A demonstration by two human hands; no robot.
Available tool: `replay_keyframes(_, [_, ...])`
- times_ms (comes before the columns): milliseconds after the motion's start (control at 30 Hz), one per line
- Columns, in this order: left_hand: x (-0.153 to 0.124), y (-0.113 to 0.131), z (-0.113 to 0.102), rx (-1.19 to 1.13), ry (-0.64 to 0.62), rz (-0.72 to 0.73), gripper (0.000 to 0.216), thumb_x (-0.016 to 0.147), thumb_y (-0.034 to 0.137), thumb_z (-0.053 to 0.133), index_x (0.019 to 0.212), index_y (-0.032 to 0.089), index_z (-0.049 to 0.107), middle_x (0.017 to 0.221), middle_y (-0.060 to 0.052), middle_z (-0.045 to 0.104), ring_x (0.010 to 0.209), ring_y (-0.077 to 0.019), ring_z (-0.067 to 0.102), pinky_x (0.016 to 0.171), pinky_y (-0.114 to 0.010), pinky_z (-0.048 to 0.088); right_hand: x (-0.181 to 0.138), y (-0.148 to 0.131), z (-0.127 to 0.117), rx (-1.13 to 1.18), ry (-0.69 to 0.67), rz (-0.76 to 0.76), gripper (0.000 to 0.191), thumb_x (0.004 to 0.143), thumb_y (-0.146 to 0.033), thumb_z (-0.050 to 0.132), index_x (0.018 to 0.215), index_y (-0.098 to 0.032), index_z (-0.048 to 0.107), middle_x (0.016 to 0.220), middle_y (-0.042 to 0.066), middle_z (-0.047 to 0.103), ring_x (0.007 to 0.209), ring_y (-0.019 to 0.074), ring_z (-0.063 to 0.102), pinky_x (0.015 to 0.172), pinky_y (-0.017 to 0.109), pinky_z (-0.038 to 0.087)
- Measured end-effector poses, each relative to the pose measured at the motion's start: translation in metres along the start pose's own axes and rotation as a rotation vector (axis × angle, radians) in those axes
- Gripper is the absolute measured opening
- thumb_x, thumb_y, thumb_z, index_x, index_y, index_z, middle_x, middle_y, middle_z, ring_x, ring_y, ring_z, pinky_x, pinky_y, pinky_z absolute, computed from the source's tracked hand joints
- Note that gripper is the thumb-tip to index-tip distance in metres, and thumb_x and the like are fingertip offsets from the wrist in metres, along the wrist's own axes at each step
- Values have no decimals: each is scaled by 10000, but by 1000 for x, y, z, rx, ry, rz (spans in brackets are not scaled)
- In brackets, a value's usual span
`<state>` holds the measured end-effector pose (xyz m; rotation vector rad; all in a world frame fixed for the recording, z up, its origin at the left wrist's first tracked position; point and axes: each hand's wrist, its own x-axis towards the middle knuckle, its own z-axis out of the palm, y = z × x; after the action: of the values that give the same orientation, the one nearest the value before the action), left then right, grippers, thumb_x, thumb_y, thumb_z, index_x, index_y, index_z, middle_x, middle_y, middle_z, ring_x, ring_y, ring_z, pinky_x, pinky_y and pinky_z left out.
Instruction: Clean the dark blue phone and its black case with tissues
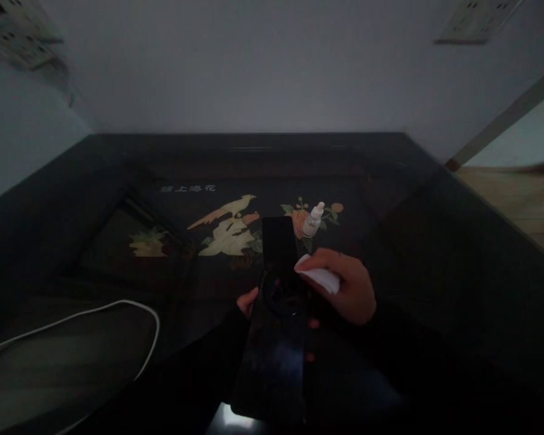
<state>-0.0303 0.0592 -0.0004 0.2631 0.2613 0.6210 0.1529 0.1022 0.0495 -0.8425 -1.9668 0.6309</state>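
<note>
My left hand (248,301) grips a long, glossy black device (276,326) from underneath, with a thumb on its left edge and fingertips showing on its right edge. The device has a round ring part near its middle. My right hand (344,284) is closed on a white wipe (320,278) and presses it against the device's right side by the ring. A small white dropper bottle (313,220) stands on the table just beyond the device.
A dark lacquered table (435,241) carries an inlaid picture of birds and flowers (229,229). A white cable (95,314) loops across its left front. A white wall rises behind; a wooden floor (526,199) shows at right.
</note>
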Motion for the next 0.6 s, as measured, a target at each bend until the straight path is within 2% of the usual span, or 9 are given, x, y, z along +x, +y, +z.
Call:
replay_keyframes(67, [-2,-4,7,-102,-63,-51,607,763,568,367,1230,189,457,1293,-14,453,1136,-270,455,867,-515,395,-1,12,-7,-15,119,135,83,785,-248,554,802,-181,599,760,14,639,670,121,588,601,233,445])
replay_keyframes(133, [-3,-5,13,-125,-73,-74,641,757,576,401,1245,162,441,1268,-58,481,1079,-238,509,898,-482,394,-3,25,-11,-17,161,223,107,782,-269,556,785,-171,598,770,26,651,688,133,598,610,242,453])
replay_keyframes(233, [-8,-1,23,-28,-39,-58,686,748,620,383,1233,141,460,1111,-95,593,947,-230,585,848,-448,445,-7,38,-14,-11,140,265,135,774,-285,563,770,-157,605,721,24,653,615,123,590,550,221,441])
replay_keyframes(333, [-13,15,39,148,-11,80,670,719,602,443,1183,119,479,1015,-106,618,872,-258,606,710,-444,505,-9,39,-15,7,114,285,155,775,-296,559,769,-149,611,682,19,650,557,110,572,500,203,420])
replay_keyframes(400, [-15,29,48,360,129,221,576,697,538,529,1134,175,437,962,-79,617,850,-259,611,674,-431,510,-10,37,-17,22,101,297,170,774,-304,559,768,-143,614,670,20,648,539,107,561,485,199,412])
replay_keyframes(500, [-12,50,51,676,481,423,479,702,500,546,1075,294,325,848,25,583,661,-167,616,563,-319,509,-12,36,-21,40,82,309,185,774,-314,556,772,-141,620,669,21,647,529,105,550,481,199,406])
replay_keyframes(600, [-3,66,39,1140,799,465,654,675,570,512,1202,278,256,671,27,510,489,-138,552,436,-275,467,-16,38,-25,56,70,313,186,781,-317,545,789,-149,624,698,23,653,568,114,568,512,207,417])
